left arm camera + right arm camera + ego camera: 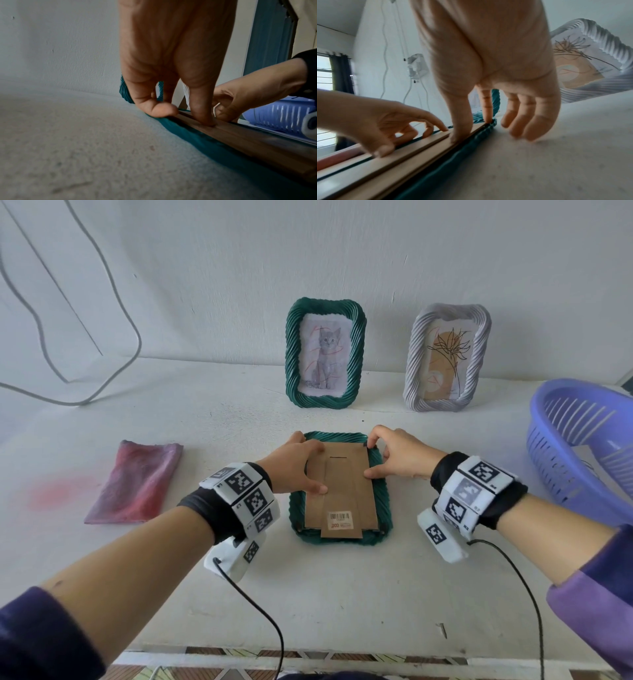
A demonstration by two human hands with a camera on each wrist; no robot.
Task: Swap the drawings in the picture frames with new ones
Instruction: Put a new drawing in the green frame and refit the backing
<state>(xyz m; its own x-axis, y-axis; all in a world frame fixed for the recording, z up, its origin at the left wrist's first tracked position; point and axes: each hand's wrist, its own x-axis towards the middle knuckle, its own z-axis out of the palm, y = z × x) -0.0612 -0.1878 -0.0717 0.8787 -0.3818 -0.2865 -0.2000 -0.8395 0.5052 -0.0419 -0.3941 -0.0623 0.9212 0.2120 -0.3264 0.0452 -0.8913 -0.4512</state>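
Cardboard backing (342,491) covers a green frame (383,501) lying face down on the white desk (308,587), between both hands. The left hand (294,467) presses its thumb on the backing's left edge, fingers (154,106) curled at the frame's far left corner. The right hand (400,455) presses thumb and forefinger on the backing's right edge and far corner, its other fingers (522,121) hanging relaxed just beside the frame.
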